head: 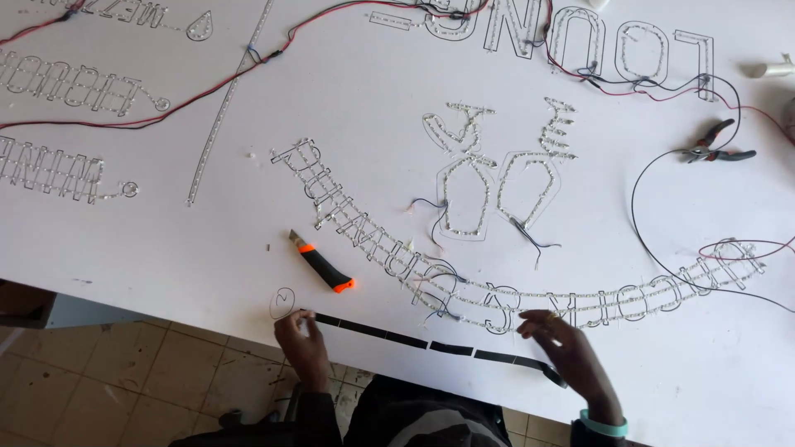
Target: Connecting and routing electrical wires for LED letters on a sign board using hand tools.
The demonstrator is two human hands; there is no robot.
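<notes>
A big white table (166, 240) fills the room, evenly lit. Below its edge lies a worn, beige tiled floor (124, 381).

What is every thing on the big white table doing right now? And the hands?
Left hand: pinching one end of the black strip.
Right hand: fingers spread, touching the strip's other end.
Black strip: stretched flat along the board's edge.
Utility knife: lying untouched, blade out.
Pliers: lying down, handles apart.
White board: flat, covered with light letters.

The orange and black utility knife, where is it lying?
The utility knife lies on the white board, just above the left hand, left of the curved row of outlined letters.
</notes>
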